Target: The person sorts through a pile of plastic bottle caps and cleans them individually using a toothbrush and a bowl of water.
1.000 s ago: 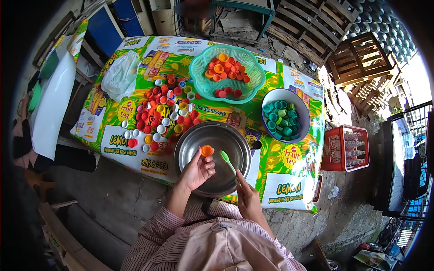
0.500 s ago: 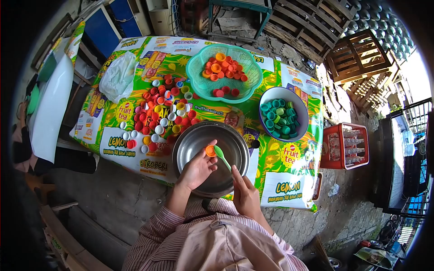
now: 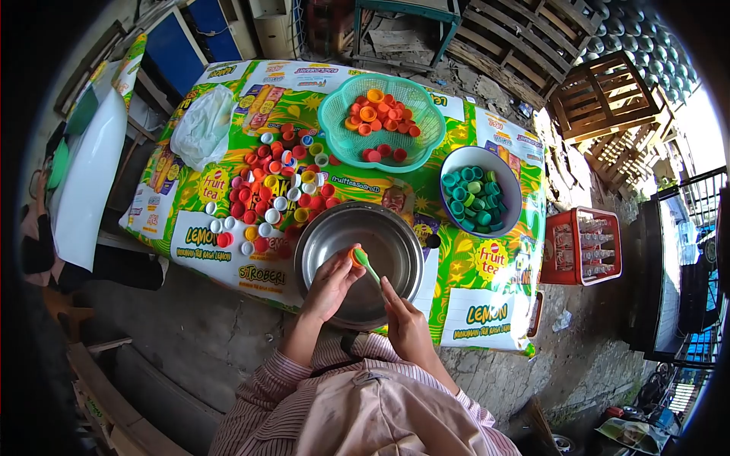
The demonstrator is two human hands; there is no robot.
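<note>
My left hand (image 3: 329, 289) pinches an orange bottle cap (image 3: 354, 254) above a round steel bowl (image 3: 398, 242). My right hand (image 3: 407, 322) grips the handle of a small green toothbrush (image 3: 371, 270), whose head meets the cap. Left of the bowl, loose red, white and yellow bottle caps (image 3: 280, 204) lie scattered on the table. Farther back, a turquoise plastic basket (image 3: 334, 137) holds orange and red caps. On the right, a white bowl with a dark rim (image 3: 511, 171) contains green and teal caps.
A crumpled clear plastic bag (image 3: 201, 128) lies on the table's left part, over the printed green cover (image 3: 487, 262). A red crate (image 3: 617, 245) of glass bottles stands on the floor at right. Wooden pallets (image 3: 525, 38) lean behind. A person's arm (image 3: 47, 228) shows at far left.
The toothbrush head has come onto the orange cap, which has tilted. My left hand's fingers have closed more around the cap, and the view has shifted slightly.
</note>
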